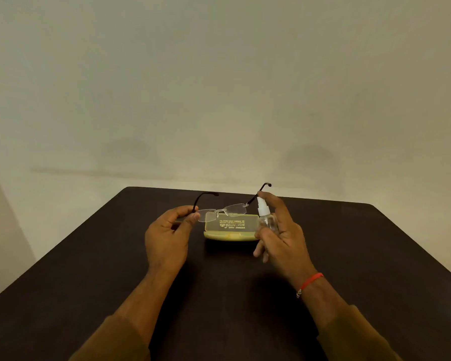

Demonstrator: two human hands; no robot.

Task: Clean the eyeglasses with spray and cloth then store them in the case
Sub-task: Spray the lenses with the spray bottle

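Rimless eyeglasses (223, 211) with dark temples are held above the table, temples unfolded and pointing away from me. My left hand (168, 237) pinches them at the left lens corner. My right hand (284, 233) grips a small clear spray bottle (264, 217) with a white nozzle, index finger on top, just right of the right lens. Beneath the glasses an open yellow case (231, 229) lies on the table, its lid raised with printed text facing me. I see no cloth.
The dark table (89, 269) has a far edge close behind the case, with a plain pale wall beyond. A red thread bracelet (311, 281) circles my right wrist.
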